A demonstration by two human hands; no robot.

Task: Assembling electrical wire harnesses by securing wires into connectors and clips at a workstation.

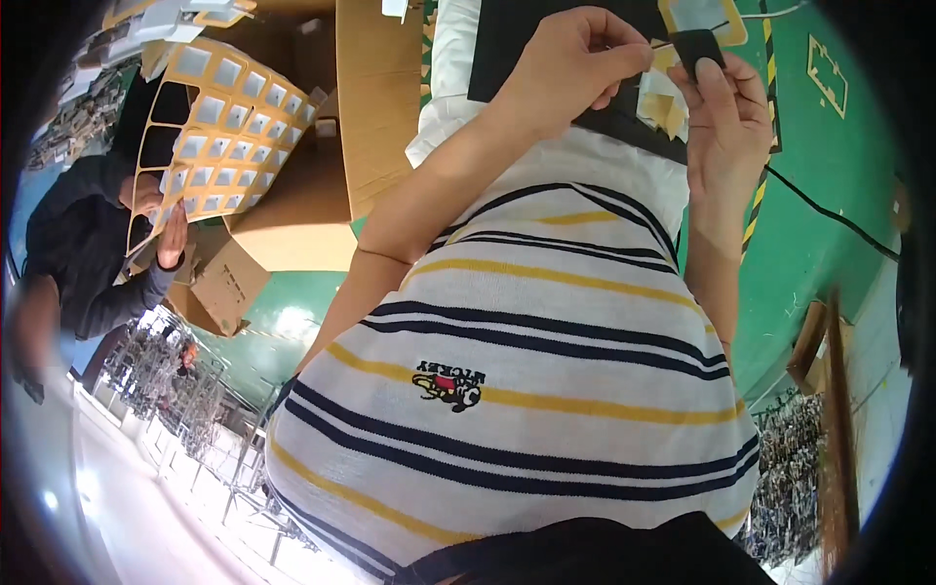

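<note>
My right hand [726, 117] grips a small black rectangular piece [696, 49], its thumb pressed flat on the face. Just left of it, my left hand [580, 68] is closed in a pinch, fingertips close to the black piece. What sits between those fingertips, if anything, is too small to make out. Beneath the hands lies a black board or mat [497, 58] on a white cloth-like covering [448, 117]. A white and yellow piece [663, 105] shows between my hands. Beyond the right hand is a yellow-edged white tray piece [704, 14].
At the left, another person's hands [174, 234] hold a large yellow divider sheet [234, 117] with rows of white pockets. Large open cardboard boxes [375, 107] stand beside me. A black cable [829, 210] crosses the green floor [809, 253] on the right, near yellow-black striped tape [753, 219].
</note>
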